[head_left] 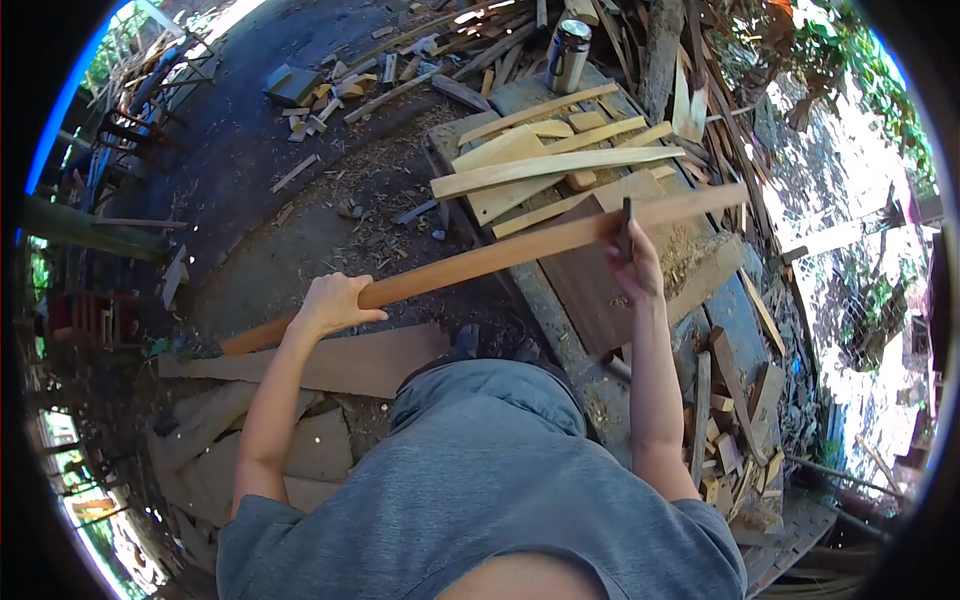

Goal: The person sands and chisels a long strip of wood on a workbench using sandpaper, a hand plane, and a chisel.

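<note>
A long reddish-brown wooden strip [480, 262] slants across in front of me, its right part over the workbench. My left hand [335, 303] is closed around its left part, thumb pointing right. Nearer the other end, my right hand [637, 268] is closed on a dark, narrow tool [627, 222] that stands upright against the strip; its exact kind does not show. Beneath the right hand lies a brown board [585, 285] with wood shavings [690, 255] beside it. A pale wooden strip [550, 171] rests across other pieces just beyond.
The workbench [560, 325] carries several pale offcuts and a metal tumbler [569, 55] at its far end. Short wood scraps [735, 450] are piled at the right. A broad thin sheet [375, 362] lies low by my feet. Wood debris [320, 105] litters the ground farther off.
</note>
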Motion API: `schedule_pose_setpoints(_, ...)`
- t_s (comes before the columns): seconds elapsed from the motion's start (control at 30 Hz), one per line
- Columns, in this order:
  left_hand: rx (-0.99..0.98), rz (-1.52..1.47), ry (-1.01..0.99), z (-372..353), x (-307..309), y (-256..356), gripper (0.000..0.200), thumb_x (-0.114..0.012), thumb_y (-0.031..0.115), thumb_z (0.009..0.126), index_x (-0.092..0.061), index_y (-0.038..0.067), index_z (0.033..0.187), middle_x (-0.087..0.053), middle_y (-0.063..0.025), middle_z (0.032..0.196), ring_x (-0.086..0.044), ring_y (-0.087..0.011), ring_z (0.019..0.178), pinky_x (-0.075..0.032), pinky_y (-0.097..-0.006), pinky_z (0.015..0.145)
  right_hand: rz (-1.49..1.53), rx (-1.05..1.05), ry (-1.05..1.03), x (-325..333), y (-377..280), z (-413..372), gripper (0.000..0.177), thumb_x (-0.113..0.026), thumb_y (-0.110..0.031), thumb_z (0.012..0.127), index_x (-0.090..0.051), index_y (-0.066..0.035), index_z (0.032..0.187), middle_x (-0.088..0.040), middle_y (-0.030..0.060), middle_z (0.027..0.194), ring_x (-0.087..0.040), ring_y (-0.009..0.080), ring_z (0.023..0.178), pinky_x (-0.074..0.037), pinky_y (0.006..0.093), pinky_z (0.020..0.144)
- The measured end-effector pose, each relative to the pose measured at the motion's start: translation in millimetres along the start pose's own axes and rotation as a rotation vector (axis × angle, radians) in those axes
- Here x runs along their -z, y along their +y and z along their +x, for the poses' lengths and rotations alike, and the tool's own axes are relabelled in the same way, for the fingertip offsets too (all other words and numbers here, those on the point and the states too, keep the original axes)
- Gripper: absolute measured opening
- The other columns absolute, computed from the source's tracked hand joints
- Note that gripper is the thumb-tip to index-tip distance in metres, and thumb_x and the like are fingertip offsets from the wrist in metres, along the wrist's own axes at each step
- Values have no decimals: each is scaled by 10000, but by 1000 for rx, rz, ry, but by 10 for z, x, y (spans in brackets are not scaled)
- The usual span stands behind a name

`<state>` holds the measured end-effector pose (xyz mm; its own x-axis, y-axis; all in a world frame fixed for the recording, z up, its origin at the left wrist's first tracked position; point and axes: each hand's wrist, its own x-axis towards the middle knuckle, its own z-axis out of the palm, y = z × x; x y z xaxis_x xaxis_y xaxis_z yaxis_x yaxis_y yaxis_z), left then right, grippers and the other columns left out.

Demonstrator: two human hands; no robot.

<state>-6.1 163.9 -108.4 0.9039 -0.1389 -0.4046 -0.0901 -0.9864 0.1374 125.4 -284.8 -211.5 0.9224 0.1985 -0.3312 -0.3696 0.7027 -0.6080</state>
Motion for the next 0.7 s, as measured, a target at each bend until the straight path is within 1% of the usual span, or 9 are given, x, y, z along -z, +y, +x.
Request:
schedule_pose_setpoints(0.1,52,-126,129,-2,-101,128,428,-727,478,761,-637,105,950,-675,-178,719,-680,-377,732,-539,-477,680,-67,-52,212,207,-53,315,299,-713,-274,882,-662,-132,1140,-653,-39,940,-567,61,801,-474,261,656)
schedule_pose_setpoints(0.17,51,-135,126,13,-47,283,398,-730,455,764,-639,106,932,-668,-173,705,-675,-371,721,-529,-473,662,-368,-52,233,311,69,420,331,-685,-311,896,-656,-93,1143,-657,54,932,-614,166,868,-500,353,722)
schedule_pose_setpoints(0.23,65,-144,126,-16,10,383,368,-734,432,767,-642,107,913,-662,-168,692,-671,-366,710,-519,-469,644,-1380,359,236,250,286,333,410,-650,-341,910,-610,-71,1215,-631,148,968,-621,294,958,-489,418,796)
schedule_pose_setpoints(0.27,60,-150,129,-34,29,407,362,-731,430,770,-634,112,911,-661,-167,689,-672,-365,711,-518,-471,645,-1612,479,279,141,319,159,486,-588,-368,941,-508,-89,1331,-598,214,1066,-599,401,1014,-493,459,816)
schedule_pose_setpoints(0.37,51,-131,119,-84,85,458,355,-735,410,773,-633,132,970,-676,-155,730,-678,-353,726,-524,-464,646,-1869,473,294,-98,260,-39,521,-510,-384,981,-406,-134,1426,-580,205,1170,-620,422,956,-506,488,793)
schedule_pose_setpoints(0.43,38,-103,113,-88,104,485,369,-742,391,772,-641,149,1031,-691,-144,775,-684,-341,738,-530,-455,644,-1899,396,284,-105,222,-1,533,-457,-387,1001,-331,-199,1483,-603,220,1167,-634,450,899,-514,513,764)
schedule_pose_setpoints(0.5,-146,-146,382,-106,90,547,505,-734,341,796,-594,276,1277,-651,-89,748,-667,-306,657,-542,-430,606,-1821,453,317,5,242,108,514,-458,-380,1001,-340,-273,1490,-662,215,1068,-653,437,863,-521,500,741)
schedule_pose_setpoints(0.57,-166,-78,321,-104,189,622,563,-734,321,800,-545,347,1330,-619,-71,738,-656,-288,634,-541,-407,591,-1531,681,452,-83,442,117,393,-503,-392,980,-561,-281,1353,-704,191,938,-679,373,857,-530,465,735)
schedule_pose_setpoints(0.7,-185,-12,257,-77,257,615,640,-719,307,822,-465,483,1383,-552,-54,697,-634,-261,593,-538,-376,566,-1566,595,212,-799,932,-528,382,-580,-334,939,-582,-352,1320,-654,167,792,-665,371,754,-531,469,684)
